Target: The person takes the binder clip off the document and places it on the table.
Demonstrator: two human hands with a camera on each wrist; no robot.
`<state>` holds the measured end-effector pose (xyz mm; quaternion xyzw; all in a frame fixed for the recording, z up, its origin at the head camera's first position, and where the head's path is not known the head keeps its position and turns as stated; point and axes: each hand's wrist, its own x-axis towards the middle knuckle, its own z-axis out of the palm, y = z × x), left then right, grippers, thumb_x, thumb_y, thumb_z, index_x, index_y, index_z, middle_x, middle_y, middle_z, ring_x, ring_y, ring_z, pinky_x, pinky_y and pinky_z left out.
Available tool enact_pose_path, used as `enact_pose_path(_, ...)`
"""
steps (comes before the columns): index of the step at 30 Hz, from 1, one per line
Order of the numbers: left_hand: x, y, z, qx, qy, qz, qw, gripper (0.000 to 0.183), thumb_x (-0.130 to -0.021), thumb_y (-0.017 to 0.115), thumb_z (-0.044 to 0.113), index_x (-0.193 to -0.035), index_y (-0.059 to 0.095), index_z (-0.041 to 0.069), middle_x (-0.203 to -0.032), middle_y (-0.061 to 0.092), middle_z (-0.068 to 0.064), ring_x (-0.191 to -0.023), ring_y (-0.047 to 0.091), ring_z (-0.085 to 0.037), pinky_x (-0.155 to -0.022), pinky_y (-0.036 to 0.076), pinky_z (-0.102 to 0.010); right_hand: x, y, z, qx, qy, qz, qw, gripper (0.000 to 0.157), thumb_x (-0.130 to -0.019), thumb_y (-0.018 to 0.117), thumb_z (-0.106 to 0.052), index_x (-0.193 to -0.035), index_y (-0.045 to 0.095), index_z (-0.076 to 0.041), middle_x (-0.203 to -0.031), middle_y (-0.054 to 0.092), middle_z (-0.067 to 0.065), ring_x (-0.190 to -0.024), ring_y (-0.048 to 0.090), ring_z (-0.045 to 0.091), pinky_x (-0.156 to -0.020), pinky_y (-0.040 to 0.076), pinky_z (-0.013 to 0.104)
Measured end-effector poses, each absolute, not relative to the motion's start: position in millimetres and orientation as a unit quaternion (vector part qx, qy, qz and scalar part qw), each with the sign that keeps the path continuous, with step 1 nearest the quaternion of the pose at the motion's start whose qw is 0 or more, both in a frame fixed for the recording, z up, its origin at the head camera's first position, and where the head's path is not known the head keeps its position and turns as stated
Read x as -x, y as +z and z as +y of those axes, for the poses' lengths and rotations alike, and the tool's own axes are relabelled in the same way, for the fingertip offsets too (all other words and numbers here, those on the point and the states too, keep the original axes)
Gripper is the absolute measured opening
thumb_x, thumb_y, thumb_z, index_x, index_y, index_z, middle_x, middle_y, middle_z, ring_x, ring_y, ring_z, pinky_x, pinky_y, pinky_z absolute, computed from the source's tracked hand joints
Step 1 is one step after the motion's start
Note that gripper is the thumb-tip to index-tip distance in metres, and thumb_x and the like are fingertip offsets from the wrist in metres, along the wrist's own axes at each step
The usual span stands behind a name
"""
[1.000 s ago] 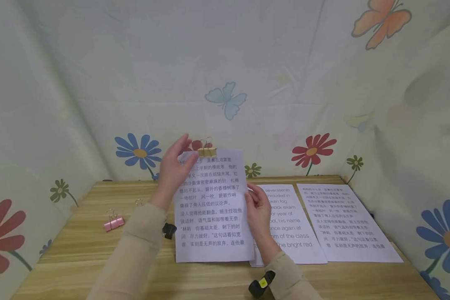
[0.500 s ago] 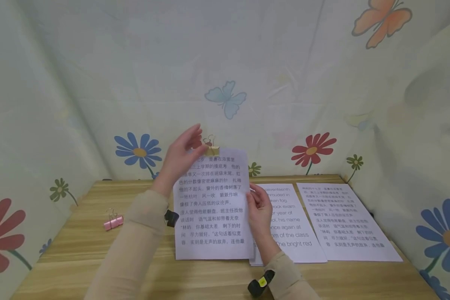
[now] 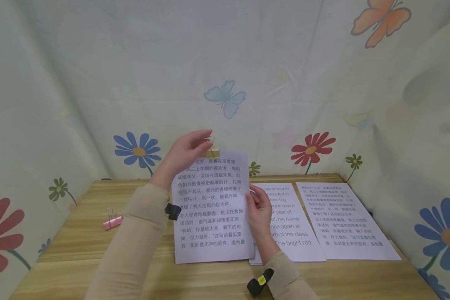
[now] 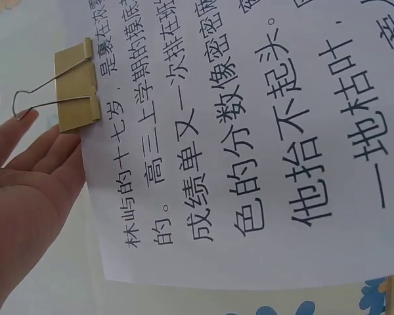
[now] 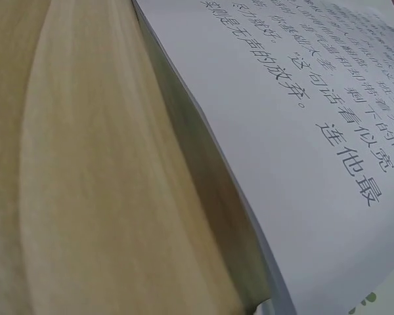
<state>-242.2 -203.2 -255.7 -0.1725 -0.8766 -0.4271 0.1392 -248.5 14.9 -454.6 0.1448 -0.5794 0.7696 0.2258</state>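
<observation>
My right hand (image 3: 260,210) pinches the right edge of an upright stack of printed paper (image 3: 211,208), its fingers partly behind it. Clamped on the stack's top edge is a gold binder clip (image 3: 212,153), its wire handle standing up. My left hand (image 3: 183,152) is at this clip. In the left wrist view, the left hand (image 4: 33,197) has its fingers fairly straight, one fingertip touching the wire handle of the binder clip (image 4: 77,88); the thumb shows only at the frame edge. The right wrist view shows the lower part of the paper stack (image 5: 269,164), not the hand.
A pink binder clip (image 3: 112,222) lies on the wooden table (image 3: 78,254) at the left. To the right lie a stack of English-printed sheets (image 3: 296,229), partly behind my right hand, and a Chinese-printed sheet (image 3: 348,225). A flower-patterned curtain (image 3: 270,104) surrounds the table.
My left hand has moved right, from beside the gold clip to its wire handle, its fingers now pointing more sideways. The stack's top shifted slightly right. My right hand keeps its hold.
</observation>
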Motion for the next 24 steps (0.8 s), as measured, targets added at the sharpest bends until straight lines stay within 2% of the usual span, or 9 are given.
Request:
enact_pose_path(8, 241.3, -254.4, -201.4, 0.168, -0.446, -0.869, 0.132, 0.045, -0.099, 0.062, 0.027, -0.142, 0.055, 0.015, -0.136, 0.061, -0.007, -0.124, 0.056, -0.024, -0.107, 0.043, -0.042, 250.6, -456.0, 15.1, -0.136, 0.769, -0.584, 0.221, 0.029, -0.094, 0.062, 0.006, -0.122, 0.060, 0.004, -0.104, 0.074, 0.013, -0.076, 0.068, 0.009, -0.060, 0.054, 0.019)
enact_pose_path(11, 241.1, -254.8, -201.6, 0.170, -0.456, -0.864, 0.129, 0.042, -0.098, 0.064, 0.024, -0.139, 0.059, 0.013, -0.135, 0.061, -0.005, -0.125, 0.056, -0.022, -0.107, 0.042, -0.041, 251.3, -456.9, 15.4, -0.140, 0.767, -0.585, 0.224, 0.029, -0.093, 0.061, 0.008, -0.122, 0.059, 0.006, -0.104, 0.073, 0.016, -0.076, 0.068, 0.009, -0.060, 0.054, 0.020)
enact_pose_path(19, 241.0, -255.5, -203.3, 0.187, -0.475, -0.851, 0.126, 0.040, -0.096, 0.068, 0.020, -0.134, 0.063, 0.011, -0.133, 0.063, -0.004, -0.124, 0.057, -0.020, -0.106, 0.043, -0.038, 250.5, -460.3, 14.9, -0.140, 0.771, -0.577, 0.229, 0.028, -0.093, 0.065, 0.000, -0.121, 0.063, 0.000, -0.104, 0.072, 0.020, -0.075, 0.068, 0.009, -0.060, 0.054, 0.019)
enact_pose_path(24, 241.9, -257.8, -201.2, 0.187, -0.482, -0.844, 0.143, 0.041, -0.094, 0.070, 0.017, -0.133, 0.063, 0.010, -0.131, 0.064, -0.005, -0.121, 0.059, -0.020, -0.104, 0.045, -0.035, 250.7, -461.3, 14.1, -0.145, 0.774, -0.573, 0.229, 0.028, -0.093, 0.066, -0.002, -0.121, 0.062, -0.001, -0.102, 0.073, 0.017, -0.074, 0.069, 0.010, -0.059, 0.054, 0.020)
